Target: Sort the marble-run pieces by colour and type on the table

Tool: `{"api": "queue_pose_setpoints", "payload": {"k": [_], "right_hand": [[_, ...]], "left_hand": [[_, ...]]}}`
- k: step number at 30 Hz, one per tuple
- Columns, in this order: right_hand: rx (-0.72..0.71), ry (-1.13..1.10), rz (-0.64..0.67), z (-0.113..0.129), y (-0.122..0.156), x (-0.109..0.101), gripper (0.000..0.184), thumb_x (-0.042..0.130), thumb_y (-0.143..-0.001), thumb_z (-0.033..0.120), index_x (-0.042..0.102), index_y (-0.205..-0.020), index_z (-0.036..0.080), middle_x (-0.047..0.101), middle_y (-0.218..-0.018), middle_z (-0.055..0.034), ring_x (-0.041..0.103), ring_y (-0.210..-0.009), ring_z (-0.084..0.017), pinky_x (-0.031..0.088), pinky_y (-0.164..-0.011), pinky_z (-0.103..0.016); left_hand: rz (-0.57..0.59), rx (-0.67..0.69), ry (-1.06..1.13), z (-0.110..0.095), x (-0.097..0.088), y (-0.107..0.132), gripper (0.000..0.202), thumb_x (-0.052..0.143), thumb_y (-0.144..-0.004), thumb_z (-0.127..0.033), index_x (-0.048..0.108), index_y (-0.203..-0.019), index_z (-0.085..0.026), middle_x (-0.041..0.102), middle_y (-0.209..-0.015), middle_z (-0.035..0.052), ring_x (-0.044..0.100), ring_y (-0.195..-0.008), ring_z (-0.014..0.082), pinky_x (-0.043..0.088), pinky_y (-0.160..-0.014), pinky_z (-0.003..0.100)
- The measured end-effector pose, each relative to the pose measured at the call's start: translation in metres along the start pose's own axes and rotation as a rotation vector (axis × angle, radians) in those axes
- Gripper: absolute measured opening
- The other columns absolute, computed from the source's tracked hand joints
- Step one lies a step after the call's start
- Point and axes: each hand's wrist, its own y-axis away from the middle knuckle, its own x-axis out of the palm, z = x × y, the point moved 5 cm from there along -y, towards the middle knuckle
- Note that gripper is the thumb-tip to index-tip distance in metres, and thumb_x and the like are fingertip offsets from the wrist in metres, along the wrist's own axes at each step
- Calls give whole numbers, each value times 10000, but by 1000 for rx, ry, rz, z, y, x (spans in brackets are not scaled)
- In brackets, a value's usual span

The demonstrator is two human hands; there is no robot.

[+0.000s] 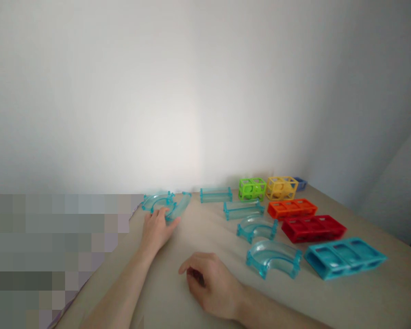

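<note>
My left hand (157,228) reaches to the far left of the table, palm down, its thumb spread from its fingers. Its fingertips are at a clear blue curved track piece (157,199) and a clear blue straight track piece (181,205); whether they press on either is hard to see. In the front middle, my right hand (214,285) lies on its side at the tabletop, fingers loosely curled around a hollow with nothing visible inside. To its right is a larger curved track piece (274,256), with another curved track piece (256,227) behind it.
Two straight track pieces (215,195) lie farther back. Green (252,189) and yellow (281,188) frame blocks stand near the wall, a blue block (299,183) behind. Orange (292,209), red (313,228) and teal (345,257) frames line the right. The table's left edge runs beside my left arm.
</note>
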Motion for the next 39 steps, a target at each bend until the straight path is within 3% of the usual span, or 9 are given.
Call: {"api": "queue_pose_setpoints", "payload": {"k": [5,12,17,22,29,32,34,36,39], "right_hand": [[21,10,12,-2,1,1,340,487,-705,18,709,-916,167,669,-712,-20,581,-604,-131,458,-601,-207],[50,1,40,-1,-1,-2,324,487,-712,0,719,-867,164,670,-716,-23,589,-614,-128,453,-603,-209],[54,-8,37,0,-1,-3,328,486,-705,-10,722,-848,168,682,-714,-20,597,-616,-129,454,-609,-213],[58,-22,41,-1,0,-2,345,489,-680,-17,726,-845,171,679,-711,-15,593,-615,-126,446,-597,-208],[119,-123,-34,-8,2,-2,297,506,-771,66,678,-987,175,646,-756,-9,553,-617,-119,439,-584,-217],[207,-246,-185,-18,2,-6,395,516,-817,132,538,-1209,178,624,-940,-33,532,-634,-104,448,-586,-220],[269,-321,-316,-27,3,-11,415,508,-867,217,456,-1277,185,585,-1043,-57,512,-641,-100,444,-571,-223],[311,-382,-398,-34,3,-13,339,480,-918,322,466,-1228,185,577,-989,-49,496,-643,-107,434,-565,-226],[340,-454,-477,-41,3,-14,266,451,-946,442,515,-998,189,538,-779,3,478,-636,-121,420,-570,-230]], "left_hand": [[-108,-54,-14,8,-20,0,288,443,-911,-370,659,-986,-195,697,-794,84,632,-811,277,448,-853,406],[-101,-183,-1,33,-18,-1,373,611,-777,-342,656,-1119,-199,557,-1268,179,482,-1193,356,388,-980,485],[-22,-185,103,34,-5,3,387,665,-702,-555,709,-892,-221,649,-1078,145,561,-1044,347,420,-930,491],[-84,-222,247,34,-14,2,259,739,-619,-434,665,-712,-204,650,-923,130,579,-961,338,402,-941,502],[-259,-371,633,25,-39,-2,419,458,-814,-586,580,-849,-187,653,-865,93,635,-880,275,496,-796,427],[-62,-353,992,3,-38,3,414,398,-845,-572,548,-805,-188,678,-845,84,667,-706,223,526,-673,383],[294,-341,1453,-24,-29,13,351,515,-811,-529,535,-738,-187,670,-798,78,673,-703,228,528,-692,393],[603,-342,1731,-48,-24,27,309,639,-765,-470,561,-717,-176,641,-739,57,668,-719,227,527,-704,379],[814,-282,1777,-68,-22,42,299,710,-742,-440,633,-732,-152,628,-770,53,646,-736,211,526,-682,342]]}}
